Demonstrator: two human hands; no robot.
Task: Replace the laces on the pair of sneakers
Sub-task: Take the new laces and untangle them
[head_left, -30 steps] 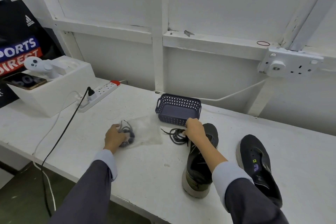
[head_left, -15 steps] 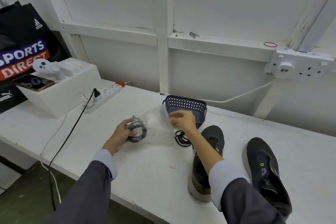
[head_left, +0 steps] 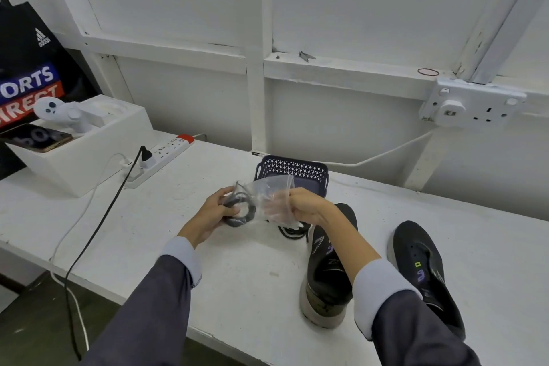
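I see a navy plastic basket (head_left: pixel 292 168) with a diamond-lattice wall on the white painted table (head_left: pixel 237 282). Just in front of it, a clear plastic bag (head_left: pixel 269 187) shows a charcoal coil of laces (head_left: pixel 241 211). Nearer me than the basket stands a black sneaker (head_left: pixel 326 276) with a cream sole. Right of that is a second black sneaker (head_left: pixel 421 264) with purple and green marks. Left of the basket, a white power strip (head_left: pixel 166 154) has a red end.

A black carrier bag (head_left: pixel 26 38) stands behind the far left corner of the tabletop (head_left: pixel 237 276), with the white adidas logo and name near its top. Lower down, its blue band (head_left: pixel 29 82) reads "ORTS" and its red band (head_left: pixel 32 101) "IRECT", the first letters out of sight. A phone (head_left: pixel 35 138) on the white box (head_left: pixel 77 163) shows large pale characters, perhaps "bo". The sneaker (head_left: pixel 421 246) nearest the right edge bears small green and purple marks I can't read.
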